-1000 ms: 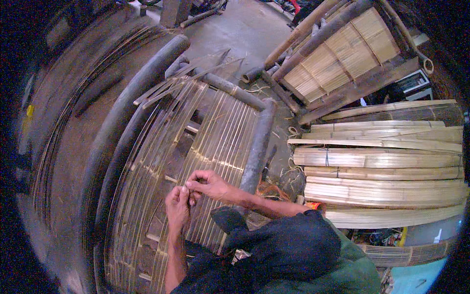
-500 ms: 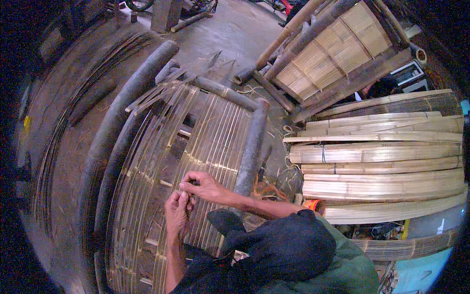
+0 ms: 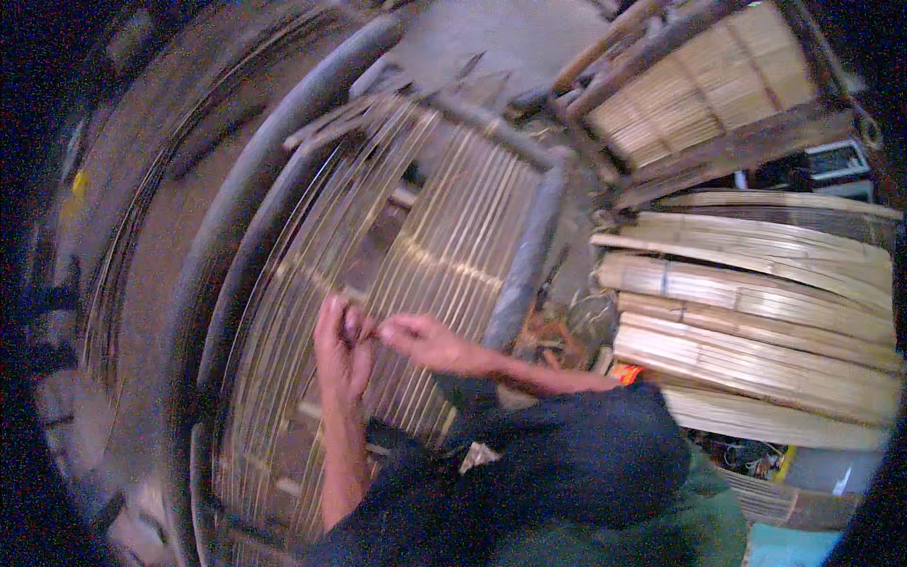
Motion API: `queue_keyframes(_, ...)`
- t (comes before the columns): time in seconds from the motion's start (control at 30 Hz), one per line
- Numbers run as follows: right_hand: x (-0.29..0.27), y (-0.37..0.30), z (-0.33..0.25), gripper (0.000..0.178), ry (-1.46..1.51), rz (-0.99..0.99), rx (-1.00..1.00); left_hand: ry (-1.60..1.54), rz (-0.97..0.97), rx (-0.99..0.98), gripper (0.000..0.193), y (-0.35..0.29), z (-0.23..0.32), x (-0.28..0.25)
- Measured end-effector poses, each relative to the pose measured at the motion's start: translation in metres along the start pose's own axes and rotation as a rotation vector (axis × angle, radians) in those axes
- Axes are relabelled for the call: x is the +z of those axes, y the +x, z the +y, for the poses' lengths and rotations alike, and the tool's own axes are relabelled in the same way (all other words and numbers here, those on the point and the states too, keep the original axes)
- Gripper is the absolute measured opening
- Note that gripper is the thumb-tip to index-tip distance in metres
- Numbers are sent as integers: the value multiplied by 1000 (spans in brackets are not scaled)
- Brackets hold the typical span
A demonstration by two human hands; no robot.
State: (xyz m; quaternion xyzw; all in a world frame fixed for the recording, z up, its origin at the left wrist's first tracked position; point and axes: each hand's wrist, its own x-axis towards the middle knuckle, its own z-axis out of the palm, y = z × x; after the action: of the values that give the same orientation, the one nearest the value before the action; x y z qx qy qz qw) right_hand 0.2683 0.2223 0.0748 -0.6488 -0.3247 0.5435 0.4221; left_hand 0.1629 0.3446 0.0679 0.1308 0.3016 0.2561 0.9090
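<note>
Over a frame of thin bamboo slats (image 3: 463, 203), my two hands are close together at chest height. The fingers of my left hand (image 3: 342, 352) are curled and pinched, pointing up. Just to its right, my right hand (image 3: 433, 342) is closed too, its fingertips pinched towards the left hand. A small dark thing seems to lie between the fingertips, too blurred to name. The slats run lengthwise under both hands, with a lighter band crossing them. A thick grey bamboo pole (image 3: 531, 257) edges the slats on the right.
Long thick poles (image 3: 260, 142) curve along the left side. Bundles of pale split bamboo (image 3: 746, 283) lie stacked at the right, an orange container (image 3: 626, 374) beside them. A framed bamboo panel (image 3: 704, 90) leans at the far right. Loose strips (image 3: 350, 118) rest across the frame's far corner.
The view has swung, so the scene sits further right. My right hand has moved from above the left hand's fingertips to beside them, and a small gap shows between the hands.
</note>
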Motion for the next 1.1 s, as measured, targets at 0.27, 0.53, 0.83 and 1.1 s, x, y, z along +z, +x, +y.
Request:
queue_keyframes(0.27,-60,-17,-1,24,-343,226,118,294,89,-25,15,1,-14,6)
queue_keyframes(0.53,-211,-74,-44,21,-901,1092,48,1517,-93,555,26,25,-57,-44)
queue_keyframes(0.83,-130,-42,33,23,-687,732,82,2054,-82,91,44,33,-133,-30)
queue_keyframes(1.1,-99,-34,37,19,-541,657,41,1495,-72,266,25,32,-131,-35)
